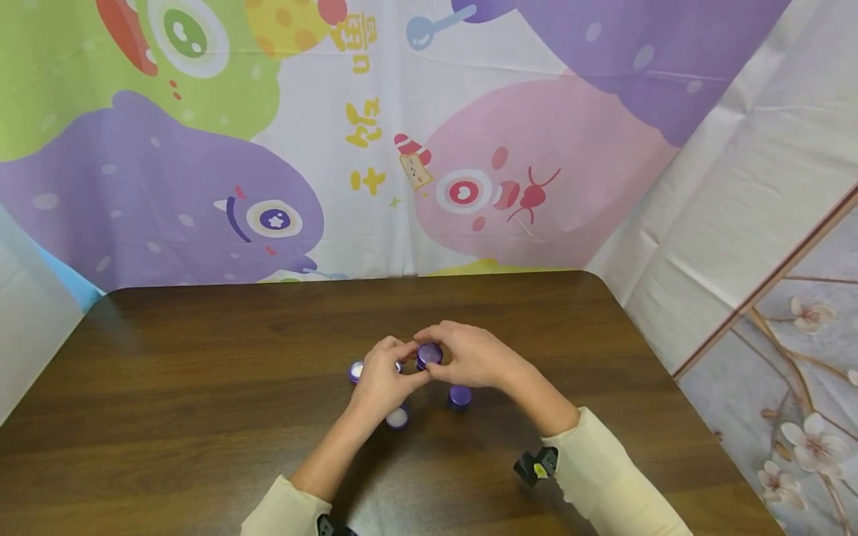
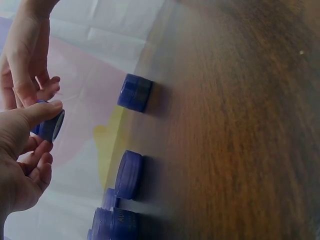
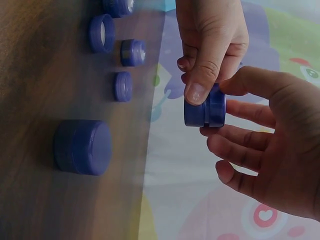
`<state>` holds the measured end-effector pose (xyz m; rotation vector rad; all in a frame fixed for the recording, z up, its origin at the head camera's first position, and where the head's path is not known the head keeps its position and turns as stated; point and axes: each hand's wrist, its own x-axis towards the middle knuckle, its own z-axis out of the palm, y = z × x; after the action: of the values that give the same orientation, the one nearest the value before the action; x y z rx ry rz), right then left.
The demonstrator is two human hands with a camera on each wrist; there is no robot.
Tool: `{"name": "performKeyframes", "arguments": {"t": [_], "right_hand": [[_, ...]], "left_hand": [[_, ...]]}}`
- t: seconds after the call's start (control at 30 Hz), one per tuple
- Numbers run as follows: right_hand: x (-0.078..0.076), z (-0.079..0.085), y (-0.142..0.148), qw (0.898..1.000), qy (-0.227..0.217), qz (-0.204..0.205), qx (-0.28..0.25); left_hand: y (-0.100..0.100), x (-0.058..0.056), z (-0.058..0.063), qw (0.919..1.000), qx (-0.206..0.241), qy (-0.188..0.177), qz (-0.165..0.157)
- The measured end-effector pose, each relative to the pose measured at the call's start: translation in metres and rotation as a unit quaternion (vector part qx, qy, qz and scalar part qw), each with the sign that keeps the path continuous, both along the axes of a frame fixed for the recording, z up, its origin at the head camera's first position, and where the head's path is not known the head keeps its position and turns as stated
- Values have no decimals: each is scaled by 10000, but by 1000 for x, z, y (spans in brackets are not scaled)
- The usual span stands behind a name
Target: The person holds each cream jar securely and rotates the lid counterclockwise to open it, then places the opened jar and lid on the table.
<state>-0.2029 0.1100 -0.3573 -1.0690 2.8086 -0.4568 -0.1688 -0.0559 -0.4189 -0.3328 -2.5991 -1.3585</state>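
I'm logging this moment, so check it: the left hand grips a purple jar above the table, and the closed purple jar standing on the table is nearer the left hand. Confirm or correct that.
No: the closed purple jar is nearer the right hand, as the head view shows. The left hand does grip the held jar.

Held jar [image 1: 429, 356], lower centre of the frame: purple. Closed jar [image 1: 459, 397], lower right of centre: purple. Round piece [image 1: 397, 418], lower centre: purple rim, white face. Tabletop [image 1: 201, 365]: dark brown, wood-grained. Backdrop [image 1: 395, 238], top: white, printed with green, purple and pink creatures, yellow lettering. 2 sleeves [image 1: 613, 476]: cream. Screen [image 1: 834, 249], right edge: pale grey, brown branches, whitish blossoms.
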Motion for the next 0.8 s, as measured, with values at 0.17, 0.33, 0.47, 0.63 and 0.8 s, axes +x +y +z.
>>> {"name": "performKeyframes", "arguments": {"t": [0.17,0.33,0.47,0.63,0.8], "right_hand": [[1,0,0,9999,-90,-47,-29],[1,-1,-2,9992,-92,-393,-61],[0,-1,-2,9996,-28,-296,-26],[2,2,-2,9999,-110,-18,23],[3,1,-2,9999,-131,-62,-7]], "left_hand": [[0,0,-2,10000,-32,65,-4],[-1,-1,-2,9999,-55,135,-50],[0,-1,-2,9999,-35,114,-29],[0,0,-3,9999,-33,137,17],[0,1,-3,9999,-59,160,-29]]}}
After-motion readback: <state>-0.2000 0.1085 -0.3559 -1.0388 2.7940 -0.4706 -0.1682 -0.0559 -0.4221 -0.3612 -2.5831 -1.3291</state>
